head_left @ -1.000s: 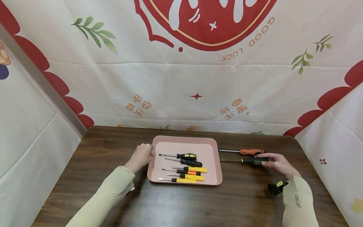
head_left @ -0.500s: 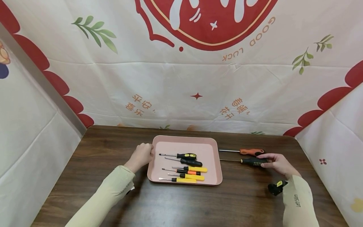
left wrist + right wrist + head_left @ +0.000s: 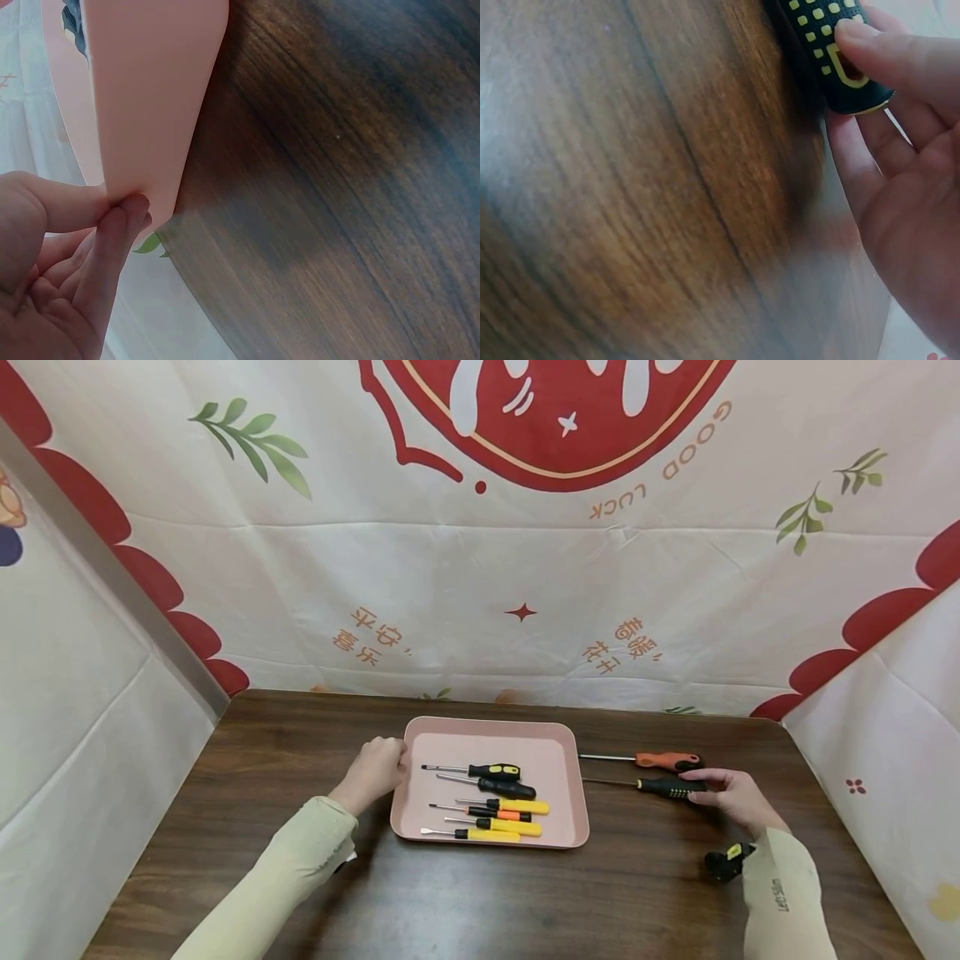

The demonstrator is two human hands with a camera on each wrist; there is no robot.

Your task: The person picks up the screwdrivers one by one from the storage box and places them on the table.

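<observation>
My left hand (image 3: 372, 770) pinches the left rim of a pink tray (image 3: 510, 747); the left wrist view shows thumb and fingertips on the tray's wall (image 3: 150, 90). Inside the tray, several screwdrivers lie side by side, some with yellow handles (image 3: 517, 829) and some with black ones (image 3: 508, 789). Right of the tray, my right hand (image 3: 738, 797) holds the butt of a black screwdriver (image 3: 660, 787) with yellow dots, thumb on top and fingers beneath. That screwdriver's shaft points left to the tray's side. Just behind it lies an orange-handled screwdriver (image 3: 656, 761) on the table.
The brown wooden table (image 3: 525, 902) carries everything. A printed white cloth (image 3: 450, 577) stands along its back edge, with more cloth at both sides. A black wrist device with a yellow mark (image 3: 727, 862) sits by the right sleeve.
The right wrist and sleeve have shifted slightly left, while the fingers stay at the black screwdriver's handle. Left hand and tray look unmoved.
</observation>
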